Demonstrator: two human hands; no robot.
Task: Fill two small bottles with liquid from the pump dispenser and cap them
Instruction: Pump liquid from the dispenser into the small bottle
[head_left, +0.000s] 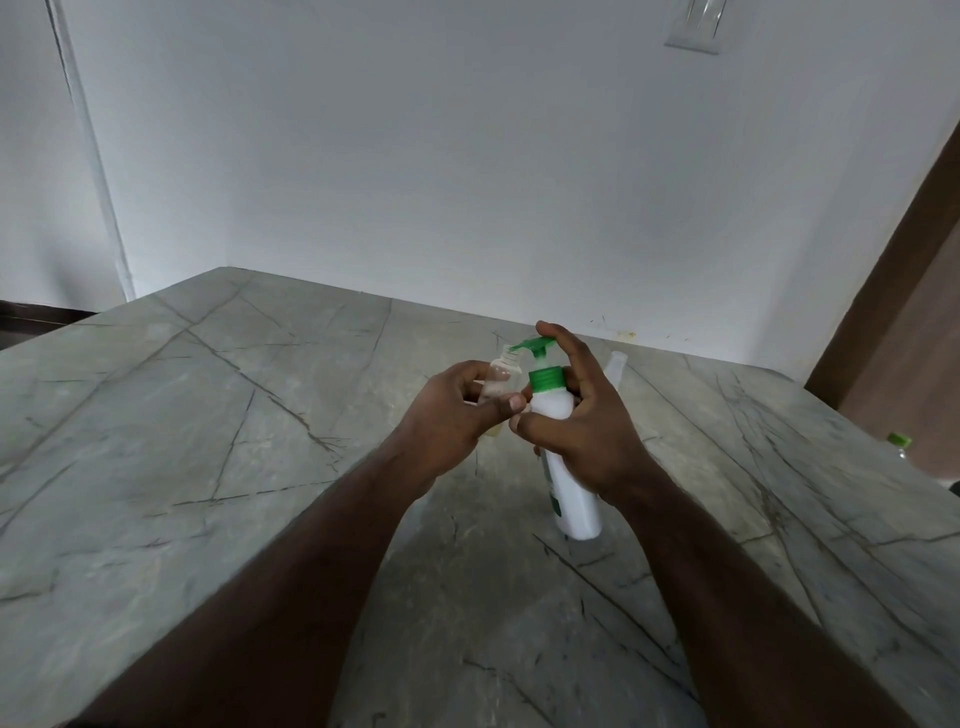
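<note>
A: Figure: filling stage. The right hand (582, 436) wraps the white pump dispenser (569, 483), fingers closed round its shoulder below the green collar (545, 378), forefinger laid on the green pump head (535, 344). The dispenser leans, base on the grey veined table (208, 415).

B: And the bottle?

A: The small clear bottle (500, 376) is pinched in the left hand (452, 415), thumb across its front, just left of the dispenser. Its long axis runs near upright, threaded mouth uppermost, sitting directly under the tip of the spout. That alignment, spout above mouth, is what the next press depends on.

B: Contents?

A: Smooth, transparent plastic, round-shouldered; a pale layer seems to sit low inside (hard to judge behind the fingers). The dispenser is opaque, glossy, cylindrical.

B: The second one?

A: A second clear bottle (615, 366) stands on the table just behind the right hand, partly hidden. No caps are visible.
</note>
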